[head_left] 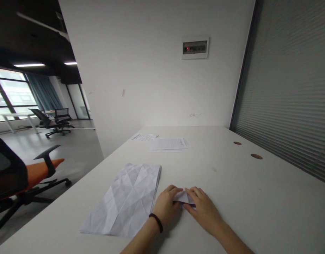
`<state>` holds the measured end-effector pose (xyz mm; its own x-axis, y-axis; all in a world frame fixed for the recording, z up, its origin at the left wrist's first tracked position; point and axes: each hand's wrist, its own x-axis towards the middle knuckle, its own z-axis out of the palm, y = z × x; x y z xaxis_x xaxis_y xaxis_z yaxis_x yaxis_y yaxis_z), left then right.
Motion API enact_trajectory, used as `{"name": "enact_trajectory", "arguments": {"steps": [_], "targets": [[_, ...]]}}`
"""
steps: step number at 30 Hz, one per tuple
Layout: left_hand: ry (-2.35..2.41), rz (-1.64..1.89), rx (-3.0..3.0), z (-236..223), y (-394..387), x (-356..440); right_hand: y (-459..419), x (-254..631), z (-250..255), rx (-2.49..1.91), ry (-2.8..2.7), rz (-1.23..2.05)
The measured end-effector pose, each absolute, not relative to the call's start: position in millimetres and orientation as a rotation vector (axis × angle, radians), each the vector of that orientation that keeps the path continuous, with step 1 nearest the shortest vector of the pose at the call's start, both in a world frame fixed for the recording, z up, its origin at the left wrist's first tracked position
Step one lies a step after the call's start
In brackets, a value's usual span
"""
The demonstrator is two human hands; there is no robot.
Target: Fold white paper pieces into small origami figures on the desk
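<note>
A small piece of folded white paper (184, 197) is pinched between my two hands just above the white table. My left hand (167, 203), with a dark band at the wrist, grips its left end between thumb and fingers. On the other end, the thumb and fingers of my right hand (202, 208) close over the paper. Parts of the folds are hidden behind the fingers. Left of my left hand lies a stack of large creased white paper sheets (128, 199), flat on the table.
Printed sheets (169, 144) lie farther back on the white table (257, 211). Two round holes (256, 156) pierce the tabletop near its right side, by a ribbed glass partition (289, 88). An orange-seated office chair (38, 173) stands on the floor at left. A wall closes the far end.
</note>
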<state>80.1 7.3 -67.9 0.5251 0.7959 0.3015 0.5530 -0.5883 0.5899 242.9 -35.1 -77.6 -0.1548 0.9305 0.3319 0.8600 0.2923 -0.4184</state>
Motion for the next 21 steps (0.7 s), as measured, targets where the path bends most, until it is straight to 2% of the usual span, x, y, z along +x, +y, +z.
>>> {"name": "enact_trajectory", "arguments": {"steps": [6, 11, 14, 21], "targets": [[0.982, 1.167, 1.946, -74.7, -0.8, 94.3, -32.9, 242.2, -81.0, -1.472, -1.843, 0.344], [0.81, 1.167, 2.307, -66.7, -2.8, 91.1, -28.1, 243.5, -85.2, -1.246, -1.593, 0.451], [0.864, 1.032, 2.545, -58.3, 2.0, 84.2, -26.8, 246.0, -85.6, -1.214, -1.618, 0.455], [0.977, 0.319, 2.848, -63.6, 10.5, 63.8, -41.8, 256.5, -69.3, -1.498, -2.056, 0.436]]}}
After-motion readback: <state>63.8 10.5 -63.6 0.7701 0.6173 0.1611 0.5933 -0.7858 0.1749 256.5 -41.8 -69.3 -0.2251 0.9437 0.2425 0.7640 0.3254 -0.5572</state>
